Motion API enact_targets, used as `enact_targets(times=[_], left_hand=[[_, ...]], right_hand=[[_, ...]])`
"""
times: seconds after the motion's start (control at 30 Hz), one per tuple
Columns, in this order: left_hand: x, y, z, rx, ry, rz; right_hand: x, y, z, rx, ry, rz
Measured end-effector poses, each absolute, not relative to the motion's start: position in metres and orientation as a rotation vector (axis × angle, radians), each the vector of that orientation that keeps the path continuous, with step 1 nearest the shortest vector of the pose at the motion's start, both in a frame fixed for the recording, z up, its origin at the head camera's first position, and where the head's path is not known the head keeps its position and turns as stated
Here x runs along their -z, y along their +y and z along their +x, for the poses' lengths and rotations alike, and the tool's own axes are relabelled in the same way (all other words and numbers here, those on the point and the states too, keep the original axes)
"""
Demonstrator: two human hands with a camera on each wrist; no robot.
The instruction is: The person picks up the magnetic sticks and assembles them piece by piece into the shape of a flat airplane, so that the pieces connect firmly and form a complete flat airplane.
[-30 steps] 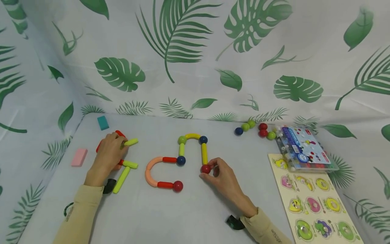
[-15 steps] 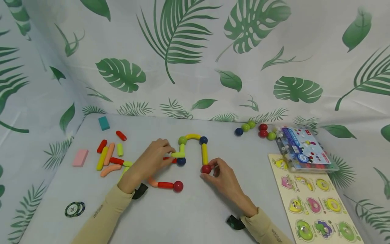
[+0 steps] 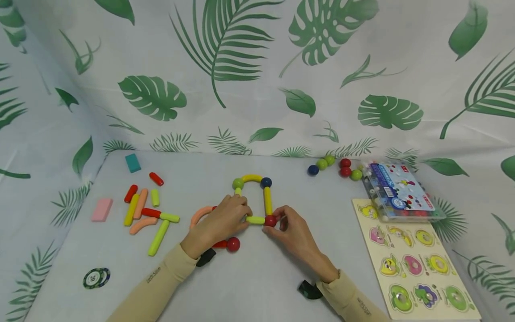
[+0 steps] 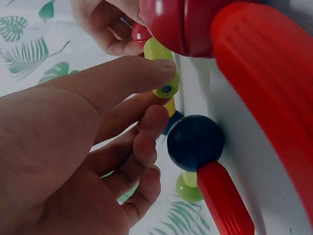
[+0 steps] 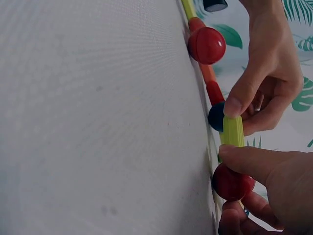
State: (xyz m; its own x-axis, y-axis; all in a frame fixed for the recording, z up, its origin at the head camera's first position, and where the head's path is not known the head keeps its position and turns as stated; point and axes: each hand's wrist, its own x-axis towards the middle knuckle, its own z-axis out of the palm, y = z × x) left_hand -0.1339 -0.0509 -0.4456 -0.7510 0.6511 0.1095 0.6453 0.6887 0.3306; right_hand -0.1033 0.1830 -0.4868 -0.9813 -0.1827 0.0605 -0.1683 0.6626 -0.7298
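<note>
My left hand (image 3: 223, 219) pinches a short yellow-green rod (image 4: 161, 54) between thumb and forefinger. The rod's far end meets a red ball (image 3: 270, 221), which my right hand (image 3: 295, 235) holds between its thumb and fingers. From that ball a straight yellow rod (image 3: 268, 201) runs back to a dark blue ball (image 3: 266, 182). A curved yellow rod (image 3: 252, 178) links it to a green ball (image 3: 238, 184). Another dark blue ball (image 4: 195, 143), with a red rod (image 4: 225, 198) on it, sits near my left fingertips. My left hand partly hides the orange curve (image 3: 197, 215) and a second red ball (image 3: 233, 244).
Loose rods (image 3: 141, 203) in several colours lie at left, near a pink block (image 3: 102, 209), a teal block (image 3: 132, 163) and poker chips (image 3: 96, 278). Loose balls (image 3: 345, 171), a clear plastic box (image 3: 402, 190) and a fruit puzzle board (image 3: 416, 286) are at right.
My left hand has gone from the loose rods at left to the red ball in the middle, bringing a yellow-green rod to it. My right hand stays on the red ball.
</note>
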Motion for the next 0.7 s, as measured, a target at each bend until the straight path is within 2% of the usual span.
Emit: enact_targets(times=[0.17,0.4,0.7], left_hand=[[0.446,-0.056,-0.137,-0.619,2.857,1.093],[0.447,-0.074,-0.144,-0.665,2.909,0.944],[0.450,-0.078,-0.147,-0.710,2.851,0.964]], right_hand=[[0.486,0.184,-0.104,1.239,2.850,-0.299],[0.487,0.183,-0.104,1.217,2.863,-0.305],[0.486,0.176,-0.110,1.180,2.899,-0.288]])
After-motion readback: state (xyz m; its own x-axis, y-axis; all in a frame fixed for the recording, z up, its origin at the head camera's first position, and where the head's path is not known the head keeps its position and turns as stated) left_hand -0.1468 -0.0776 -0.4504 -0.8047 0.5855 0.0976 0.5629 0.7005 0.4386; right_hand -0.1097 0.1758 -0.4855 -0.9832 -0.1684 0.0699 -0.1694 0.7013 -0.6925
